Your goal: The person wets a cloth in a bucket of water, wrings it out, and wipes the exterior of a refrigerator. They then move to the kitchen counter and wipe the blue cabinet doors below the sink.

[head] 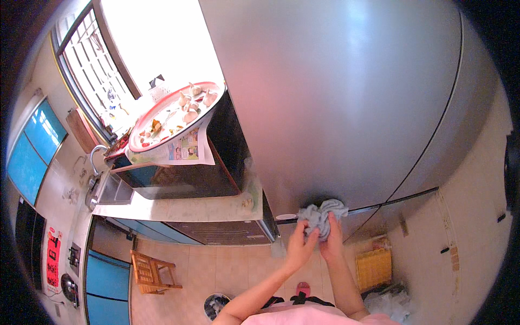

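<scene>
My left hand (pixel 301 245) and my right hand (pixel 334 237) both grip one bunched grey-blue cloth (pixel 323 217). The cloth is crumpled between them, close in front of the large grey metallic door of what looks like a refrigerator (pixel 325 122). It lies near the door's lower edge, where a dark gap (pixel 365 208) runs to the right. Whether the cloth touches the door, I cannot tell. A pale oval mark or badge (pixel 286 217) is just left of the cloth.
Left of the door, a tray with garlic bulbs (pixel 178 115) rests over newspaper on a dark appliance (pixel 187 178). Below are a wooden folding chair (pixel 154 272), a round basin (pixel 216 305) and a yellow basket (pixel 373 266). Plastic bags (pixel 388 304) lie at lower right.
</scene>
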A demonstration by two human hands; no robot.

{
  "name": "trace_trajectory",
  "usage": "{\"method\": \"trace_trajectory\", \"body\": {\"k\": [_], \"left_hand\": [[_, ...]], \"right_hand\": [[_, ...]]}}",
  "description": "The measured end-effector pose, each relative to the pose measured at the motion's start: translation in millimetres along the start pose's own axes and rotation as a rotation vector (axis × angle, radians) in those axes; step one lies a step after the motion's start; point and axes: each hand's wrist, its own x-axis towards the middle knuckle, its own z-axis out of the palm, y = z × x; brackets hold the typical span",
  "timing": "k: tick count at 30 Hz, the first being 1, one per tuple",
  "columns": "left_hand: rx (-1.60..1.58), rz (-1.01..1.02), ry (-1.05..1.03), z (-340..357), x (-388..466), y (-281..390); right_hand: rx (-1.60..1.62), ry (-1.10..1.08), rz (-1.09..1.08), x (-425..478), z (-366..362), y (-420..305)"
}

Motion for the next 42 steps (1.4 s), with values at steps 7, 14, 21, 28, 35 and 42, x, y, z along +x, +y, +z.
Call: {"method": "trace_trajectory", "body": {"k": [7,14,21,28,35,42], "left_hand": [[0.29,0.331,0.468,-23.2,22.1,23.2],[0.788,0.729,0.456,-48.9,65.7,50.0],[1.379,1.083,0.38,-90.7,122.9,39.9],[1.204,1.222,0.474,-87.2,140.2,11.0],[1.172,1.315,0.488,-90.9,143.4,9.6],[1.174,1.286,0.522,-83.8,145.6,15.0]], "right_hand": [[-0.909,0.096,-0.596,-3.3,54.5,10.6],[-1.127,0.256,-0.665,11.1,33.6,56.8],[-0.985,0.594,-0.763,43.4,-15.4,27.0],[-0.027,0.766,-0.391,104.6,-134.9,-53.0],[-1.054,0.844,-0.309,104.7,-150.7,60.6],[-1.069,0.641,-0.446,63.3,-40.9,155.4]]}}
